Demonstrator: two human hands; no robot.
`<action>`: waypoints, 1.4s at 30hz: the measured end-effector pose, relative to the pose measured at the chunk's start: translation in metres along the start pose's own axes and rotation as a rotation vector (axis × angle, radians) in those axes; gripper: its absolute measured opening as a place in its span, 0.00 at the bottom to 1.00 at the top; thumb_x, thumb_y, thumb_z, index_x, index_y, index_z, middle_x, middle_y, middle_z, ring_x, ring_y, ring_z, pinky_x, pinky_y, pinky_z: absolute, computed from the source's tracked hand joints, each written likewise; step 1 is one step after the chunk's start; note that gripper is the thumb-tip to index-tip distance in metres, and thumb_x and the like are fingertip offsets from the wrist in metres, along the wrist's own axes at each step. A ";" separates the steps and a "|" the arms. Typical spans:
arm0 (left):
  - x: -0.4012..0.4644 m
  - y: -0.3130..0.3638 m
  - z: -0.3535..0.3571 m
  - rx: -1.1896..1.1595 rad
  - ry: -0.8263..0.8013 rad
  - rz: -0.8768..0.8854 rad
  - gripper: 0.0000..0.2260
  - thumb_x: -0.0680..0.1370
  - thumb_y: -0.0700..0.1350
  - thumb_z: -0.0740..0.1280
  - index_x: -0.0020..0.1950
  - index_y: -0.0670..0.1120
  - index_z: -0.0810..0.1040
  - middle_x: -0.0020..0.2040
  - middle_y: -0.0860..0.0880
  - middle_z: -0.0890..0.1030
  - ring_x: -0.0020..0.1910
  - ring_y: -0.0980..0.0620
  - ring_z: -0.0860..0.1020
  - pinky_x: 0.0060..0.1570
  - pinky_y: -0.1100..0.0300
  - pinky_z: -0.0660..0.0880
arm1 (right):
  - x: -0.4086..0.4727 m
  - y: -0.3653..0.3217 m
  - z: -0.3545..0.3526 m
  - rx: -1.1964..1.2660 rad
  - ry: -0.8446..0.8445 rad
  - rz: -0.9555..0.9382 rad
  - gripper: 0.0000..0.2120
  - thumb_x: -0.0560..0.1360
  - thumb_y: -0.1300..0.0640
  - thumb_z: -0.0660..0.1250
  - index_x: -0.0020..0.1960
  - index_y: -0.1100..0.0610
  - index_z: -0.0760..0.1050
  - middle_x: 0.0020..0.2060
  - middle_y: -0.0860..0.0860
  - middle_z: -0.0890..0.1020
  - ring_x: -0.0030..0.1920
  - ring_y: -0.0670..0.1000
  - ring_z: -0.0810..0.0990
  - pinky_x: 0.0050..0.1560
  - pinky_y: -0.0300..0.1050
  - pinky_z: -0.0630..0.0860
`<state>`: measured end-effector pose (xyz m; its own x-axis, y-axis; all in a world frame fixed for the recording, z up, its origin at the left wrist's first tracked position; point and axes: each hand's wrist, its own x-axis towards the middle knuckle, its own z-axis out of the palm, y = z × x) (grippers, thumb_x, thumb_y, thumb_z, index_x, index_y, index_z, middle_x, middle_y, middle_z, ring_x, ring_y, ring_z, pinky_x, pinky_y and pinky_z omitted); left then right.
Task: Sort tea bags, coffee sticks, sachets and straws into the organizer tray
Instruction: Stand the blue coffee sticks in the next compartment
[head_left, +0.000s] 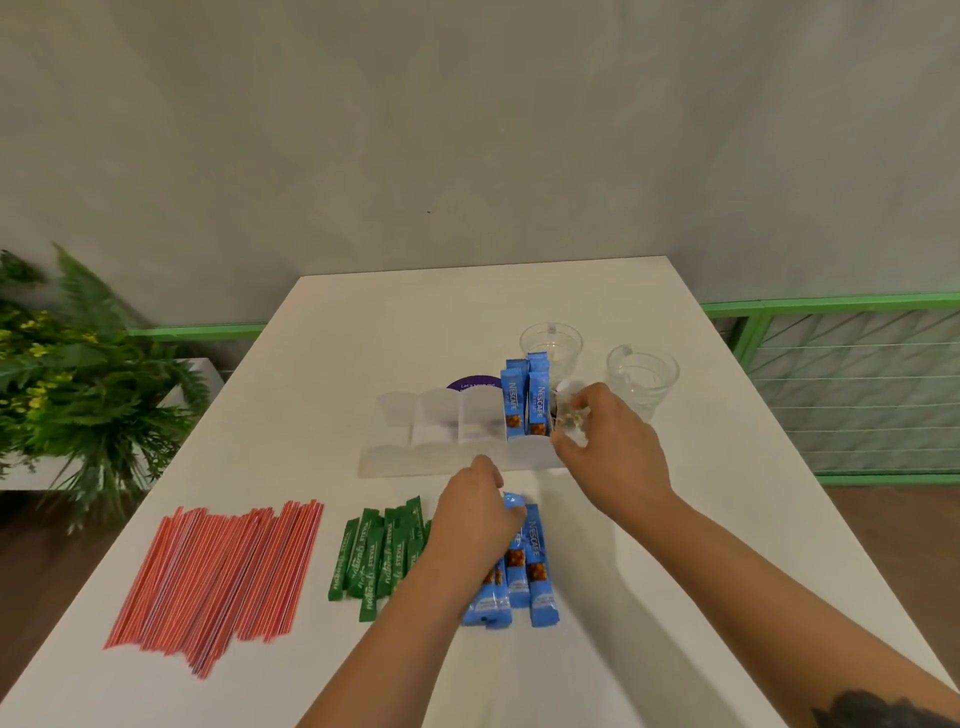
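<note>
A clear organizer tray (415, 457) with several compartments stands mid-table. Blue coffee sticks (525, 400) stand upright in one of its right compartments. My right hand (608, 441) pinches small clear-wrapped packets (571, 415) over the tray's rightmost compartment. My left hand (478, 514) grips the top of a pile of blue coffee sticks (537, 571) lying on the table near me. Green sachets (376, 551) lie left of that pile. Red straws (223, 571) are spread at the near left.
Two clear glass cups (550, 345) (644, 374) stand behind and right of the tray. A purple round card (475, 385) lies behind the tray. A potted fern (67, 374) is off the table's left edge; a green rail (831, 304) runs on the right.
</note>
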<state>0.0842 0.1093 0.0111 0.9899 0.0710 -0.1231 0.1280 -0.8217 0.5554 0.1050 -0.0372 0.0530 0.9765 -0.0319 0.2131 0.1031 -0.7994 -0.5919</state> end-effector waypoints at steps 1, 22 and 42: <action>-0.004 0.001 0.003 0.011 -0.012 -0.017 0.14 0.72 0.45 0.70 0.52 0.44 0.69 0.44 0.47 0.76 0.46 0.48 0.76 0.38 0.61 0.67 | -0.003 0.002 0.000 0.000 -0.008 -0.007 0.14 0.72 0.52 0.67 0.55 0.54 0.69 0.49 0.49 0.79 0.46 0.52 0.77 0.44 0.46 0.71; -0.022 0.007 0.010 -0.079 -0.043 -0.167 0.17 0.68 0.42 0.74 0.50 0.45 0.69 0.48 0.44 0.81 0.45 0.48 0.79 0.40 0.59 0.75 | -0.029 0.018 -0.001 -0.020 -0.195 0.081 0.11 0.74 0.50 0.64 0.55 0.51 0.69 0.37 0.48 0.80 0.41 0.51 0.79 0.43 0.45 0.73; -0.028 -0.003 -0.027 -0.114 0.057 -0.004 0.01 0.74 0.44 0.67 0.44 0.49 0.76 0.32 0.55 0.74 0.32 0.59 0.72 0.33 0.68 0.68 | -0.035 0.000 0.056 -0.210 -0.556 0.234 0.22 0.68 0.51 0.73 0.50 0.57 0.62 0.52 0.55 0.78 0.51 0.55 0.78 0.40 0.44 0.69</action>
<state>0.0578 0.1254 0.0352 0.9908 0.1089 -0.0799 0.1347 -0.7518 0.6455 0.0818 -0.0027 0.0018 0.9269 0.0509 -0.3717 -0.1091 -0.9113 -0.3970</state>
